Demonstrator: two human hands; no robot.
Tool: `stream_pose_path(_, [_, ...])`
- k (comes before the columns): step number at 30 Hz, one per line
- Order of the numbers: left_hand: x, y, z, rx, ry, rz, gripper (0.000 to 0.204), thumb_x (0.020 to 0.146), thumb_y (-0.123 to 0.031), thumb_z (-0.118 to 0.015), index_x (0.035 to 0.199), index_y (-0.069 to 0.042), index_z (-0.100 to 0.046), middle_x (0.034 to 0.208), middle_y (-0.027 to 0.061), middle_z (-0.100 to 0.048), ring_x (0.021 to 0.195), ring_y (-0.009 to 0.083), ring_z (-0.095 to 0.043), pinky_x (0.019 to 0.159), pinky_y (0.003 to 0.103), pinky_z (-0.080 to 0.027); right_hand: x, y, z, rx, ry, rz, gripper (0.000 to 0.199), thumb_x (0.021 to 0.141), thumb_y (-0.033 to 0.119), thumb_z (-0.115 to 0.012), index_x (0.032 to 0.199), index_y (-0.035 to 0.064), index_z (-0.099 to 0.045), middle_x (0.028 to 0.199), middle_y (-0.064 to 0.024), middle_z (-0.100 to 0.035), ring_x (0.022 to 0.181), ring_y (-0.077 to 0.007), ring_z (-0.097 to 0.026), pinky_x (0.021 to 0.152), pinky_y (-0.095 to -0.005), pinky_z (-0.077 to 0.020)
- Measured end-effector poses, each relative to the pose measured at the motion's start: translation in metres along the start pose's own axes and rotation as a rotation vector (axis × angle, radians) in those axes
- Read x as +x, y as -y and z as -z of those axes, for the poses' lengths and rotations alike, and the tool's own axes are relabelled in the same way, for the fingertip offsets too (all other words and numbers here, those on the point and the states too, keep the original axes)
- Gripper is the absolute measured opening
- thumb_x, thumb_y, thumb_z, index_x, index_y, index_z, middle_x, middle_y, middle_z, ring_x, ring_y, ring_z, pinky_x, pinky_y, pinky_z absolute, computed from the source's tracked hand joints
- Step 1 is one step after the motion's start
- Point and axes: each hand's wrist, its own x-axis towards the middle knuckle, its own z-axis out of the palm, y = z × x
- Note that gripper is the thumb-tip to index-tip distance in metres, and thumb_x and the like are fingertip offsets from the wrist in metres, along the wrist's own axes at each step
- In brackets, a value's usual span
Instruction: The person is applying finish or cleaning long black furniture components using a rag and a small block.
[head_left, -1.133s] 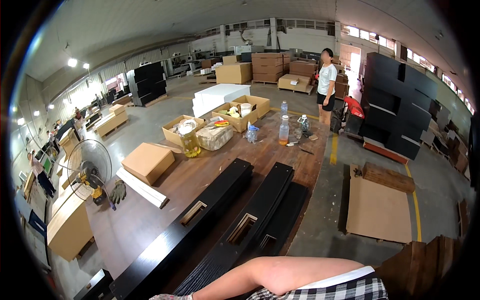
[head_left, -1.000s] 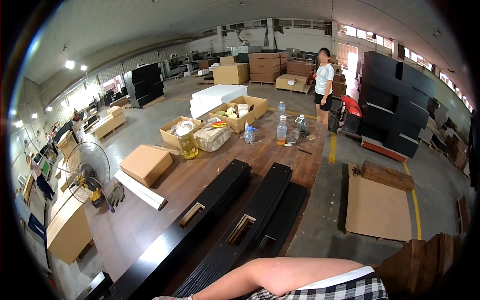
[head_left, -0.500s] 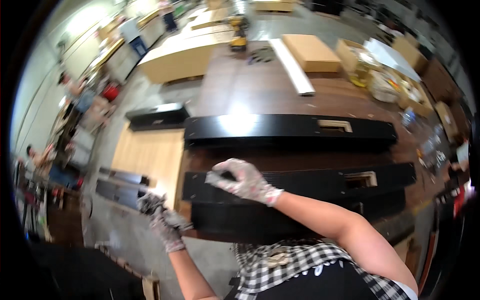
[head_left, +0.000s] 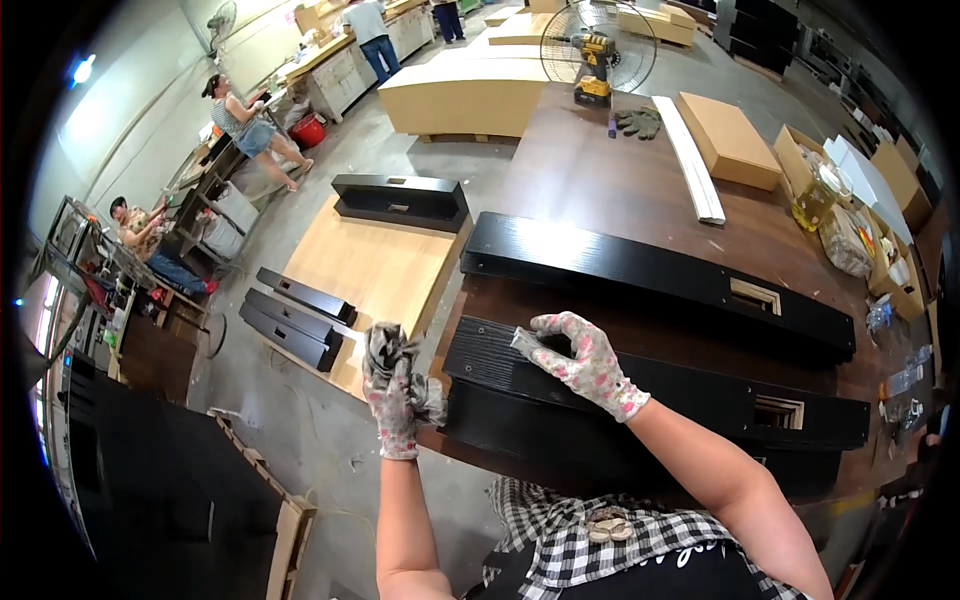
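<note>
Crumpled in my gloved left hand (head_left: 395, 405) is a dark grey rag (head_left: 390, 350), its loose end hanging by the wrist. That hand is off the near left corner of the dark brown table. My right hand (head_left: 585, 365), in a pink-spotted white glove, is over the left part of the nearer black beam (head_left: 650, 385). Its fingers curl toward the thumb with the greyish tips together; whatever they may pinch is too small to make out. A second black beam (head_left: 640, 275) lies behind, nearly parallel. Each has a rectangular cutout near its right end.
On the brown table (head_left: 590, 190) are a yellow cordless drill (head_left: 594, 70), a dark glove (head_left: 638, 122), white strips (head_left: 690, 160) and a cardboard box (head_left: 728, 140). Left stands a light wood panel (head_left: 350, 260) bearing black pieces (head_left: 290, 325). People work at far left benches.
The view has swung left, so the table sits farther right in it. My left hand has risen with the rag; my right hand stays over the nearer beam's left part.
</note>
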Motion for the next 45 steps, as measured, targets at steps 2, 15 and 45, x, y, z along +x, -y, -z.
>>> stream_pose_path(2, [0.009,0.001,-0.01,0.248,0.113,0.069,0.038,0.089,0.0,-0.057,0.127,-0.002,-0.056,0.12,0.0119,-0.063,0.106,0.0209,-0.063,0.089,0.03,-0.052,0.001,0.0,0.0,0.008,0.013,-0.021,0.032,0.081,0.012,-0.074,0.109,0.0001,-0.064,0.102,-0.0126,-0.067,0.096,-0.0242,-0.065,0.089,-0.0334,-0.051])
stream_pose_path(15, [0.076,0.018,-0.014,0.336,0.232,0.23,0.034,0.092,-0.011,-0.064,0.125,-0.002,-0.061,0.109,0.0068,-0.069,0.095,0.0161,-0.066,0.091,0.028,-0.051,0.0,0.001,0.0,0.013,-0.014,-0.028,0.032,0.081,0.015,-0.074,0.108,0.0012,-0.064,0.102,-0.0125,-0.067,0.097,-0.0248,-0.065,0.089,-0.0342,-0.0509])
stream_pose_path(45, [0.067,0.035,-0.026,-0.188,0.633,0.424,0.049,0.086,-0.001,-0.06,0.133,0.005,-0.048,0.124,0.0155,-0.06,0.112,0.0305,-0.062,0.101,0.04,-0.048,0.004,-0.004,0.0,0.016,0.036,-0.029,0.034,0.08,0.013,-0.076,0.109,0.001,-0.064,0.1,-0.012,-0.067,0.095,-0.0233,-0.065,0.088,-0.0339,-0.0508])
